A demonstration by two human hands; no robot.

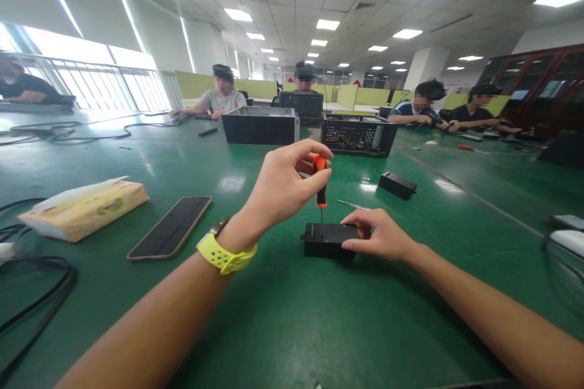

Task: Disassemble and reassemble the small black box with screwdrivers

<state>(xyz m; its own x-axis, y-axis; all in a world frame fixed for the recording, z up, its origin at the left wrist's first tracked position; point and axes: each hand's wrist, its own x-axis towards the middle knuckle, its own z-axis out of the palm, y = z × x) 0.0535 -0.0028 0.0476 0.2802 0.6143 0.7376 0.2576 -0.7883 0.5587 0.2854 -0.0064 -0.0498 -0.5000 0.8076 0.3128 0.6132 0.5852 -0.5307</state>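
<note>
My left hand is closed round the top of an orange and black screwdriver, which stands upright. The screwdriver's thin shaft points down at a small black box lying on the green table; whether its tip sits in a screw I cannot tell. My right hand grips the right end of that box, thumb on the near side and fingers over the top and far side. Behind the box lies a thin metal rod-like tool. A second similar black box rests farther back to the right.
A phone and a yellow tissue pack lie to the left, with black cables nearby. Computer cases stand ahead. Another orange screwdriver lies at the far right. Several people sit around the green table.
</note>
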